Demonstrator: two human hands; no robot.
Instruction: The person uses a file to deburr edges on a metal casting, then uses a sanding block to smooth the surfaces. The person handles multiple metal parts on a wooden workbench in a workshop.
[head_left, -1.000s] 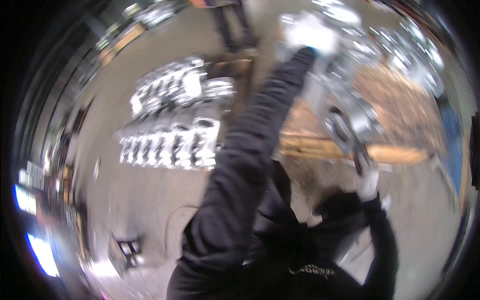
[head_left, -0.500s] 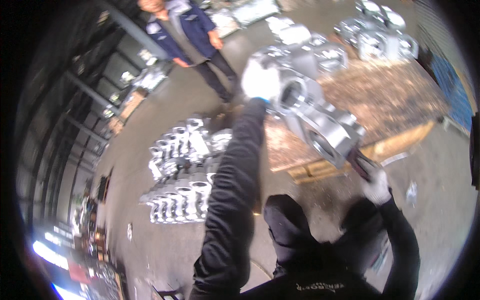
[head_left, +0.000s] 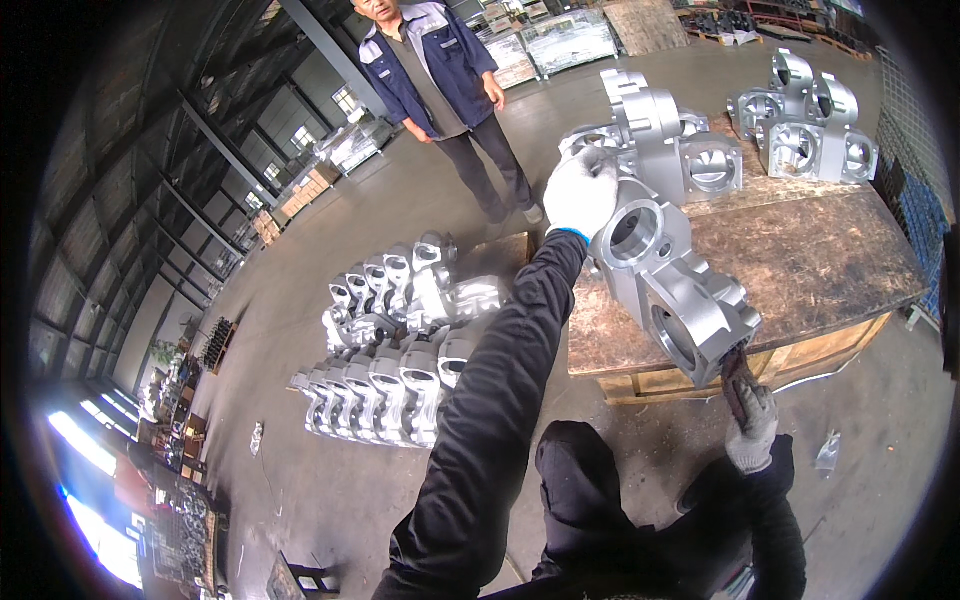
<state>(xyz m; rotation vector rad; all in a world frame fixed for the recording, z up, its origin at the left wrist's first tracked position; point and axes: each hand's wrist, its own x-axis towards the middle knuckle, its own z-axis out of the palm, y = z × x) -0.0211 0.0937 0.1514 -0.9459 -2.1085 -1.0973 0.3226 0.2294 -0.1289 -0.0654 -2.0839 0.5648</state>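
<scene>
While both gloved hands carry the casting at centre right above the tabletop, the left hand clasps its upper end, the right hand its lower; setting down likely needs steady lowering.

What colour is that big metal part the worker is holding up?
The metal casting is a plain silvery grey, bare metal with no pattern. The head view shows it.

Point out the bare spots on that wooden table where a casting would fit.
The wooden table is bare across its middle and right side, between the held casting and the castings at the far right corner. The far left corner is crowded with castings, where the left hand grips.
</scene>
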